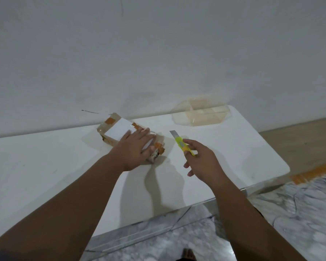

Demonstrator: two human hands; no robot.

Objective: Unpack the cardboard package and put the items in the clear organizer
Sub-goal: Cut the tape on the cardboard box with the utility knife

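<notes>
The person is standing at a white table [45, 166] set against a pale wall, both bare arms reaching out over it. The left hand [134, 147] is lying flat on top of the cardboard package [120, 131], fingers spread and pressing down on its near end, thumb hanging over the edge. The package is sitting on the table toward the back, sealed, patched with orange tape and carrying a white label on its upper face. Just beside it, the right hand [199, 159] is gripping a yellow utility knife [181, 144] between thumb and forefinger, the other fingers curling loosely; the grey blade is sticking out and pointing away toward the wall, apart from the package. The clear organizer [205, 114] is resting at the far right corner of the table, well apart from both hands, its dividers faintly showing.
</notes>
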